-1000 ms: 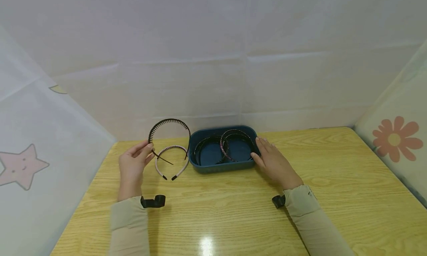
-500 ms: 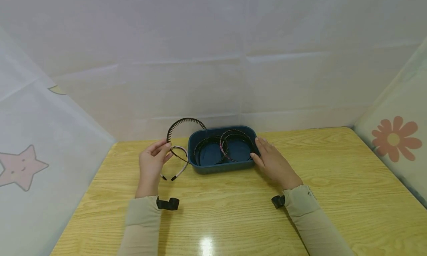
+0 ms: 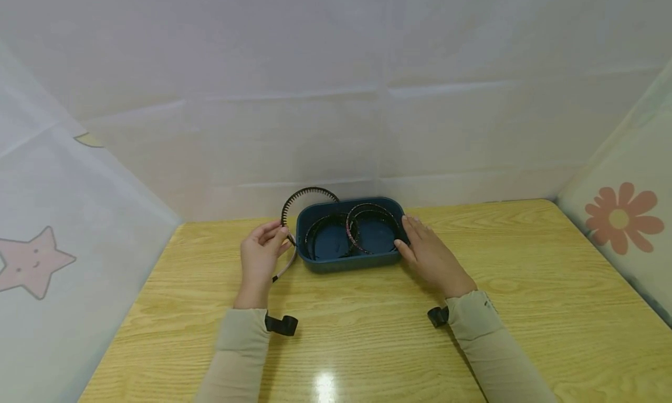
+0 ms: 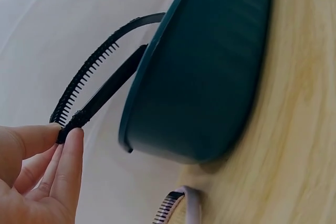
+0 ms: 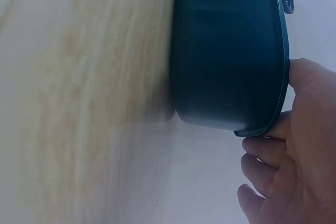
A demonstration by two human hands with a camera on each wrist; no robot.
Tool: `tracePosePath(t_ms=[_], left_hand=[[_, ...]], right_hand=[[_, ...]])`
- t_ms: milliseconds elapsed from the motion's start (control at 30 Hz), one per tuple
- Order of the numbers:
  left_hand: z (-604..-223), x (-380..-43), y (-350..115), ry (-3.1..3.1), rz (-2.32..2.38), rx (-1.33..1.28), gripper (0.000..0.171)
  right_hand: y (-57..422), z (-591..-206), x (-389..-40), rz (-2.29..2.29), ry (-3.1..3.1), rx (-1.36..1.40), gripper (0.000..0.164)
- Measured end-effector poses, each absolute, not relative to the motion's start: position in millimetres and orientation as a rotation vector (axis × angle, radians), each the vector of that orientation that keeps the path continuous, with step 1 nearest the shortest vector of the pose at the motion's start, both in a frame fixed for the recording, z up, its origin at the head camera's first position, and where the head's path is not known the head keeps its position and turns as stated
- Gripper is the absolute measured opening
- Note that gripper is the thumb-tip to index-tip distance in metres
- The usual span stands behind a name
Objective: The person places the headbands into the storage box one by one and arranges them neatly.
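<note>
My left hand (image 3: pixel 261 257) pinches a black toothed headband (image 4: pixel 86 77) near its side, between thumb and fingers. The headband stands tilted over the left end of a dark blue plastic bin (image 3: pixel 346 265), and its far ends pass behind the rim in the left wrist view. My right hand (image 3: pixel 433 257) rests against the bin's right end, thumb at the rim (image 5: pixel 286 56) and relaxed fingers along the outside. Inside the bin lie dark headbands (image 3: pixel 333 217), one with pinkish speckles. A pale pink headband (image 4: pixel 193 205) lies on the table just left of the bin, partly hidden by my left hand.
The wood-grain table (image 3: pixel 357 327) runs back to a white cloth backdrop (image 3: pixel 336 129) close behind the bin. More cloth hangs at the left and right sides, printed with a star (image 3: pixel 39 263) and a flower (image 3: pixel 622 219).
My left hand has moved right, bringing the black headband from above the pink one to the bin's left end. My right hand and the bin have stayed put.
</note>
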State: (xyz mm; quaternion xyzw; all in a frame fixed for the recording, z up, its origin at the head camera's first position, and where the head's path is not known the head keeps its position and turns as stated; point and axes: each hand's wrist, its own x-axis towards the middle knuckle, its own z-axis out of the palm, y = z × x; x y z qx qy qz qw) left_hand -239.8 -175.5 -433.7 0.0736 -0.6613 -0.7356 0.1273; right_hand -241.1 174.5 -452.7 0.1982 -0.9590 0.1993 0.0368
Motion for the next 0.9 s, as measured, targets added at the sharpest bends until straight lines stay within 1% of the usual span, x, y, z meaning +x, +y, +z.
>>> tracePosePath(t_ms=[500,900], left_hand=[[-437.2,-240.6,-153.3,-2.087,-2.044,0.170,0.034],[-442.0,-240.0,-144.8,-2.222,-1.761,0.087,0.033]], right_hand=[[174.9,-454.1,-242.3,0.602,-2.935,0.620,0.069],[176.0,-454.9,-243.1,0.604,-2.926,0.629,0.069]])
